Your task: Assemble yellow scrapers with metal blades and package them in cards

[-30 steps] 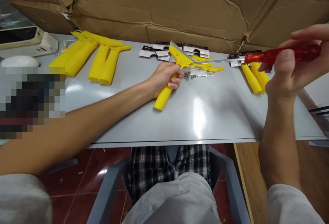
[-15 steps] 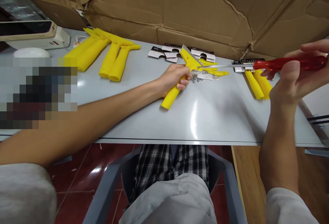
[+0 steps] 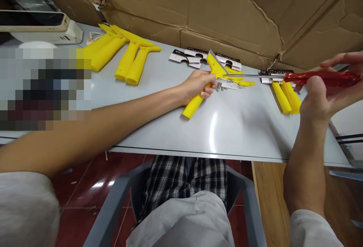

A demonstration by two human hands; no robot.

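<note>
My left hand (image 3: 200, 84) is wrapped round the handle of a yellow scraper (image 3: 193, 106), whose wide head carries a thin metal blade and tilts up to the right. In my right hand (image 3: 326, 96) is a screwdriver (image 3: 320, 77) with a clear red handle. The handle lies between thumb and palm, with some fingers stretched loosely behind it. Its long shaft runs level to the left, and the tip meets the scraper head near a small screw hole. Beside my left hand, small screws (image 3: 219, 87) and metal blades (image 3: 231, 84) lie on the table, partly hidden.
Several yellow scraper handles (image 3: 132, 64) rest at the left, and more yellow handles (image 3: 281, 98) at the right. Black-and-white cards (image 3: 185, 58) lie along the back of the grey table (image 3: 159, 126). Cardboard (image 3: 227, 16) stands behind. A phone (image 3: 31, 20) sits on a white box at left.
The view has shifted slightly. The screwdriver tip stays at the same spot on the scraper head, while my right-hand fingers have shifted a little round the red handle. My left hand keeps its hold.
</note>
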